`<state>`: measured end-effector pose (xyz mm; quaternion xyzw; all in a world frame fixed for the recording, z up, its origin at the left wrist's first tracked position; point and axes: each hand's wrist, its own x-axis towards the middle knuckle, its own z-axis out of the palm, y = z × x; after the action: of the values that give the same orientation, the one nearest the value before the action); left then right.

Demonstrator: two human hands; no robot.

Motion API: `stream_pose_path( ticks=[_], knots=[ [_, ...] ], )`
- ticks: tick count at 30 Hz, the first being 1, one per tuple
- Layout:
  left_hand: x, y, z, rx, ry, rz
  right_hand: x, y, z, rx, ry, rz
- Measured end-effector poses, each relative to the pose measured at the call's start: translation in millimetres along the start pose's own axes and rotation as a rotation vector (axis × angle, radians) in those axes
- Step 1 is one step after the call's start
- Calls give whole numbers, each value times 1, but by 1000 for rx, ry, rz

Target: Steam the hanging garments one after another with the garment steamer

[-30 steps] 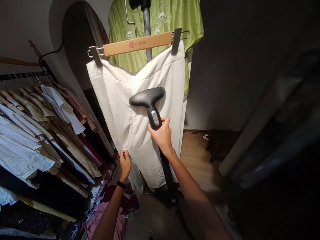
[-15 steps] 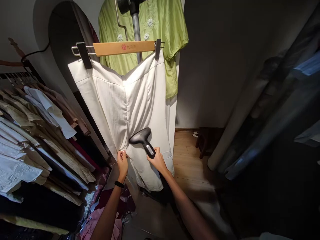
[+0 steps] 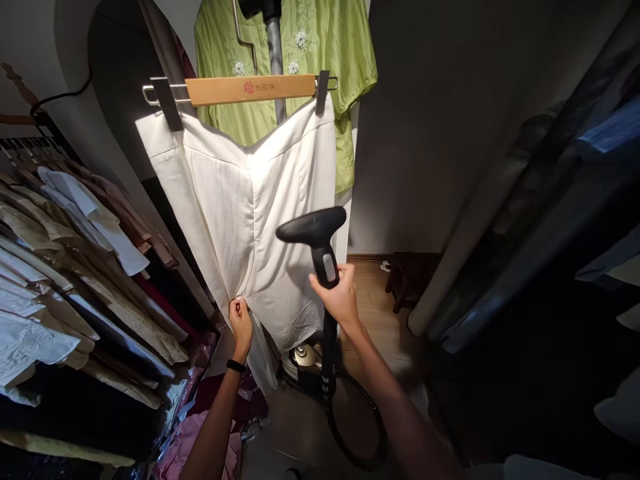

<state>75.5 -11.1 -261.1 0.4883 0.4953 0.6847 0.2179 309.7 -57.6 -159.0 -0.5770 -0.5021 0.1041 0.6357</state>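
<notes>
The right hand [image 3: 343, 295] grips a black steamer [image 3: 311, 228], lifted from near the left hand [image 3: 241, 327] a moment ago and now seemingly off the white garment [image 3: 220, 190], likely between strokes. The left hand pinches the garment, hanging ahead of both hands.

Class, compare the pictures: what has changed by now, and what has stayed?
Since half a second ago, the right hand has moved the black steamer head up and rightward. A hose loop has come into view below. Unchanged: the left hand pinches the white garment, clipped to its hanger.
</notes>
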Motion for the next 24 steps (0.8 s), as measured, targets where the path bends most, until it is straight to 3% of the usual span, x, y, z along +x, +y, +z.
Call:
stream_pose_path(
  ticks=[4, 8, 11, 24],
  knots=[
    [3, 0, -4, 8, -25, -6, 64, -42, -1, 52, 47, -140],
    [8, -3, -7, 7, -31, 13, 92, -41, 8, 45, 32, -130],
    [12, -6, -6, -11, -21, 17, 83, -16, 16, 5, -9, -85],
    [16, -10, -2, 9, -43, 21, -8, 125, 36, -44, -226, 42]
  ],
)
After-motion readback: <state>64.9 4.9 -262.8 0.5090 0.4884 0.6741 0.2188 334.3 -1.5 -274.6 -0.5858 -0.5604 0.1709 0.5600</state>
